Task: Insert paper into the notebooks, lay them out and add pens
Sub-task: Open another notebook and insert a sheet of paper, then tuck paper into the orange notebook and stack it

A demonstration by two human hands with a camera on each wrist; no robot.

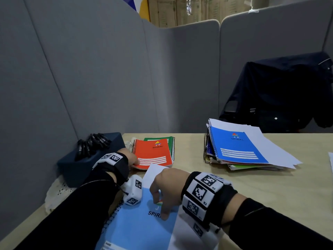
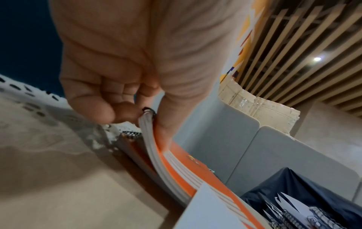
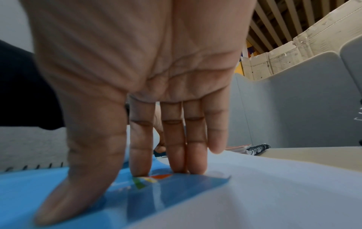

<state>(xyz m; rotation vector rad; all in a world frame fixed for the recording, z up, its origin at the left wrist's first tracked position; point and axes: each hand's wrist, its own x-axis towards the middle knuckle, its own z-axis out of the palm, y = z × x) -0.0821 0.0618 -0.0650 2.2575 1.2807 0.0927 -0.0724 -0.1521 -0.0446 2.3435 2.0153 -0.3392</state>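
A light blue spiral notebook (image 1: 137,230) lies closed at the table's near edge, with a white sheet of paper (image 1: 153,173) sticking out past its top and right side. My right hand (image 1: 162,195) presses straight fingers (image 3: 176,155) and thumb down on its cover (image 3: 49,181). My left hand (image 1: 132,159) pinches the near left corner of an orange spiral notebook (image 1: 153,152), thumb on its cover (image 2: 195,168), and lifts that corner slightly. A green notebook (image 1: 163,138) lies under the orange one.
A dark blue box (image 1: 86,159) holding several black pens (image 1: 93,143) sits at the left on a white lace mat (image 1: 57,192). A stack of notebooks and loose paper (image 1: 239,148) lies at the right. Grey partitions (image 1: 108,78) enclose the table; a dark jacket (image 1: 281,91) hangs behind.
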